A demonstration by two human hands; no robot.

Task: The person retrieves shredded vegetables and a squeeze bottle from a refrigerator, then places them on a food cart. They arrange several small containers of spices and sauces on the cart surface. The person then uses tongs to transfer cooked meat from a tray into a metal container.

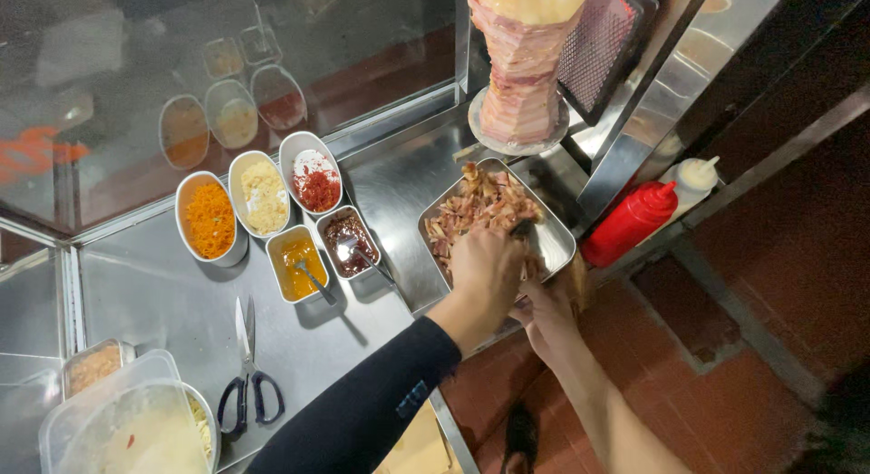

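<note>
Reaching into the metal tray (555,241) of shaved meat (480,207), your left hand (487,267) is curled around a dark utensil. Your right hand (546,313) is below the tray's near edge; grip unclear. Tip that overhanging tray and meat spills to the floor.

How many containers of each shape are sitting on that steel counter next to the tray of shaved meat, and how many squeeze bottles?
Oval white tubs: 3
Rectangular steel sauce tubs: 2
Squeeze bottles: 2, one red, one white
Total: 7
</note>
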